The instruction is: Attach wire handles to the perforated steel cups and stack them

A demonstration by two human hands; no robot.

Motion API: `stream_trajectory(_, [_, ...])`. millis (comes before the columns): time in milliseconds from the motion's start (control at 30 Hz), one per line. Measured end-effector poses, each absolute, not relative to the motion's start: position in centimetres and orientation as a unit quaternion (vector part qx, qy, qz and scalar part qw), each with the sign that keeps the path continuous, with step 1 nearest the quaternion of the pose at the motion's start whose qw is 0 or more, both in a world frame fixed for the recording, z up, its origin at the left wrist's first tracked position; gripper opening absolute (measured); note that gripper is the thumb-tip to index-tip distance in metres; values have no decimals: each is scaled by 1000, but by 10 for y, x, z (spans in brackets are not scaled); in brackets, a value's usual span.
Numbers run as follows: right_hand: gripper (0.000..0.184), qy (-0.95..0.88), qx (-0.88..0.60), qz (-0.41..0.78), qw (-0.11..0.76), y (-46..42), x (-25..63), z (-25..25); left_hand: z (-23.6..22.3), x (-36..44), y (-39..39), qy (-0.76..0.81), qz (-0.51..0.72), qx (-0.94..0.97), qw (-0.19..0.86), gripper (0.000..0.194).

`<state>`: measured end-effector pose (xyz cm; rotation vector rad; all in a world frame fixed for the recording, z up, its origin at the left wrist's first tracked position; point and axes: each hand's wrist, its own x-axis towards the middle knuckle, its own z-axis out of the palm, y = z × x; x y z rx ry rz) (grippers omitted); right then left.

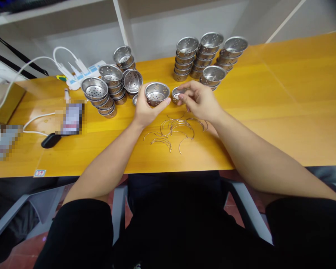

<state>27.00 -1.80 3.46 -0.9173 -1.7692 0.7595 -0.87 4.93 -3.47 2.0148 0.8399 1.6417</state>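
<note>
My left hand (144,111) is wrapped round a perforated metal cup (157,95), its open top facing up towards me. To the right of this cup, my right hand (204,101) has its thumb and forefinger brought together. Whether a thin wire sits in that pinch I cannot make out. Just behind those fingertips another small perforated cup (176,96) rests on the table, partly hidden by them. Below both hands lies a loose pile of curved wire handles (172,129), spread over the wood.
Stacks of perforated cups stand at the back left (112,76) and back right (210,46). Further left are a power strip (84,76) with white cables, a phone (72,118) and a black oval device (50,140). The table's front edge (168,172) runs before me.
</note>
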Motion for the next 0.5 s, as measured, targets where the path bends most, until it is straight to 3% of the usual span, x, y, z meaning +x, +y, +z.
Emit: stream_trajectory(500, [60,-706,-374,325,506,-19,278,43,-2,1,18,371,509,738,241,102])
